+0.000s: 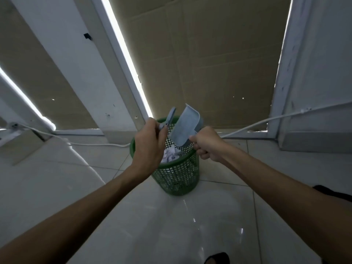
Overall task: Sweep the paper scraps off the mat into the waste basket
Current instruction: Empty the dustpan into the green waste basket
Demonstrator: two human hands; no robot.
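Note:
A green mesh waste basket [178, 178] stands on the tiled floor at the centre. White crumpled paper scraps [170, 156] lie inside it. My right hand [206, 144] grips the handle of a small grey-blue dustpan [185, 127], held tilted over the basket's rim. My left hand [150, 142] grips the handle of a small grey-blue brush [168, 119], which points up just left of the dustpan. Both hands hover above the basket's opening. The mat is not in view.
A white cable [266, 121] runs along the floor and wall base behind the basket. White window frames [76, 63] and tan blinds fill the wall beyond. A low white ledge [38, 149] sits at the left. Glossy floor tiles [181, 225] lie in front.

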